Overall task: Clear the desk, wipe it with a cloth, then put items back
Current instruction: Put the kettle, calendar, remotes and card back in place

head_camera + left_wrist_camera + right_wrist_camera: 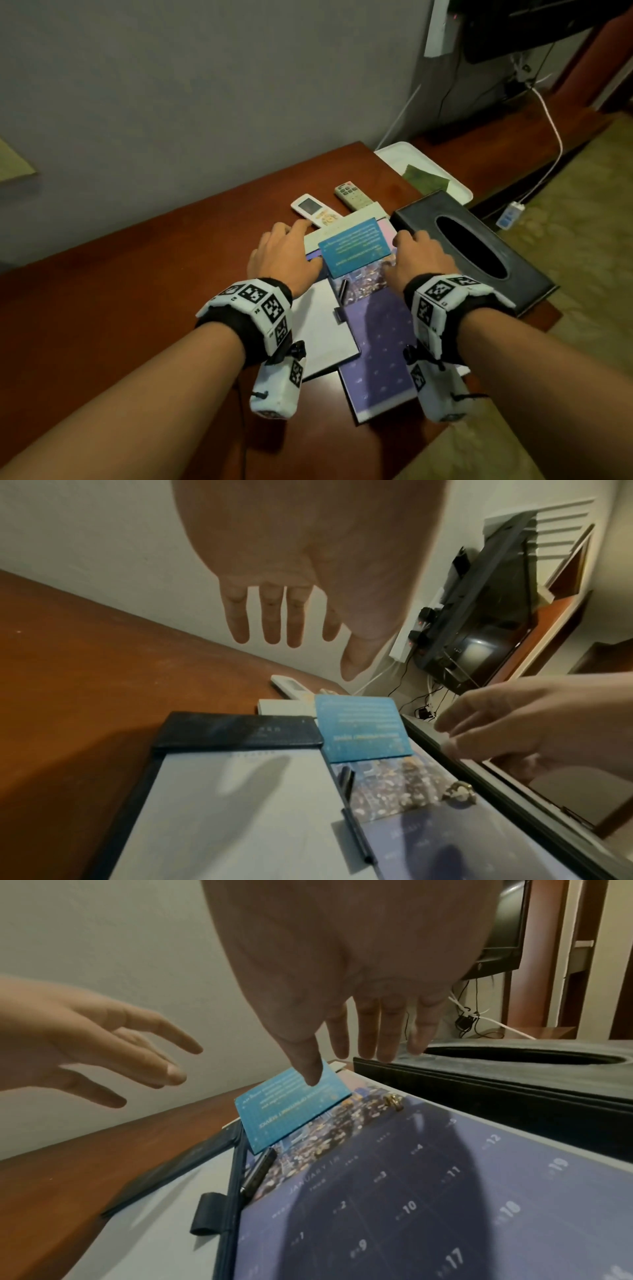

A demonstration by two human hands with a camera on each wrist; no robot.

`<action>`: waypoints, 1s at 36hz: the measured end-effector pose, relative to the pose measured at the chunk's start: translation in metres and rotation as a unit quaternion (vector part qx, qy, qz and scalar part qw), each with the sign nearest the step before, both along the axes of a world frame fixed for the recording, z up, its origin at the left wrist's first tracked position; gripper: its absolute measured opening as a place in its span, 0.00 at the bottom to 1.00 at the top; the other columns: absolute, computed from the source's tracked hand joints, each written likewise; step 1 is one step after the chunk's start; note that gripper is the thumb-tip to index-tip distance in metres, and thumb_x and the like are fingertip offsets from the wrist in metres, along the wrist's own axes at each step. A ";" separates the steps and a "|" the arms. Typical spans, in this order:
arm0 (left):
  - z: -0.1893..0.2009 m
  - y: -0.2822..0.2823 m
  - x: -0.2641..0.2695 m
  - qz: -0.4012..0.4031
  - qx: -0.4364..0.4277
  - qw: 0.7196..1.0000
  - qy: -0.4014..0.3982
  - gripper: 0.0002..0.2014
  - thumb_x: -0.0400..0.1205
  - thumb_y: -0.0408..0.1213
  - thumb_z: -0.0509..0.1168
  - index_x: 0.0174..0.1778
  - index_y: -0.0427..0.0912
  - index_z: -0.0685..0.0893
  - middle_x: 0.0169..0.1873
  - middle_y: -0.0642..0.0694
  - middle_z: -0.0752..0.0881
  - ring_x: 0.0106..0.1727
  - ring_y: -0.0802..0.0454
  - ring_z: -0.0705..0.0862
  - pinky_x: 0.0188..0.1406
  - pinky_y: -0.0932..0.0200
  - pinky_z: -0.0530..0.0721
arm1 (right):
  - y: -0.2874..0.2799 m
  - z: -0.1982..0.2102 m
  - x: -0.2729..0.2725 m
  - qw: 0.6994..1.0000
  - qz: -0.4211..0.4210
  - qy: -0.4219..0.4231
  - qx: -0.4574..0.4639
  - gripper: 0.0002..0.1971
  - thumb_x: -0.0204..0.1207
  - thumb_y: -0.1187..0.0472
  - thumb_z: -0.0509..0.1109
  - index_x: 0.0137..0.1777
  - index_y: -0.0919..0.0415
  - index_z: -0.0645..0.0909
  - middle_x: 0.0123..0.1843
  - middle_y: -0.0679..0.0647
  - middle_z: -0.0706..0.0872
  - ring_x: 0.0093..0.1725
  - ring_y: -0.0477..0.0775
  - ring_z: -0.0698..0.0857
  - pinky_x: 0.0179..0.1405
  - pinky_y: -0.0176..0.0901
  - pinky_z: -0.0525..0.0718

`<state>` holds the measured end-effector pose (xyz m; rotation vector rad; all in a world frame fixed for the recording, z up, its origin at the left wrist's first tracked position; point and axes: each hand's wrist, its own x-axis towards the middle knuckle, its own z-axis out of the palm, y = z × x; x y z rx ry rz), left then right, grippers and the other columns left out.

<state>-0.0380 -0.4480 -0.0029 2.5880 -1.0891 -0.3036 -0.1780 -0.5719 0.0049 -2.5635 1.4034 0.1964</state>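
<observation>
While both hands hovered over the reddish-brown wooden table (137,291), neither gripped anything. The left hand (284,260) hung with its fingers straight and slightly apart above the far left corner of the purple January desk calendar (380,346). The right hand (421,260) was just as loose and straight-fingered over the calendar's far right edge, with its thumb above the bright blue printed card (356,245) — whether it touched the card could not be told.

That card lay on the calendar's far end, partly over its city photograph. Against the calendar's left side lay a dark-bound notepad holder with a blank white sheet (322,332), and a black pen (343,289) lay along the seam between them. Just to the calendar's right stood a black leather tissue box with an oval opening (421,212).

Beyond the calendar's far end lay two white remote controls — one with a small screen (313,209), one with rows of buttons (352,195). Farther beyond the calendar and to its right, a white plastic tray (404,154) held a green packet (424,178).
</observation>
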 end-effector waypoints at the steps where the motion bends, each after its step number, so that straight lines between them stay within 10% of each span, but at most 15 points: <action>1: -0.004 -0.002 0.000 0.003 0.008 1.000 0.001 0.26 0.80 0.51 0.66 0.74 0.56 0.69 0.65 0.45 0.76 0.64 0.44 0.76 0.57 0.50 0.76 | -0.002 -0.002 0.001 1.000 0.004 -0.009 -0.001 0.22 0.79 0.52 0.68 0.70 0.56 0.70 0.68 0.58 0.74 0.67 0.63 0.75 0.62 0.57 0.77; 17: -0.043 -0.012 0.004 0.025 0.077 0.996 0.040 0.24 0.81 0.49 0.66 0.73 0.50 0.71 0.61 0.47 0.80 0.59 0.47 0.79 0.59 0.47 0.81 | -0.018 -0.023 0.032 0.993 0.091 -0.076 0.000 0.38 0.73 0.52 0.76 0.79 0.46 0.60 0.74 0.56 0.70 0.71 0.60 0.71 0.66 0.57 0.75; 36: -0.055 -0.016 0.021 0.004 0.147 0.987 0.059 0.17 0.82 0.52 0.61 0.65 0.52 0.79 0.56 0.46 0.81 0.56 0.45 0.80 0.59 0.44 0.80 | -0.032 -0.042 0.043 0.985 0.166 0.044 -0.002 0.45 0.72 0.49 0.75 0.84 0.52 0.53 0.85 0.53 0.53 0.81 0.59 0.56 0.77 0.57 0.62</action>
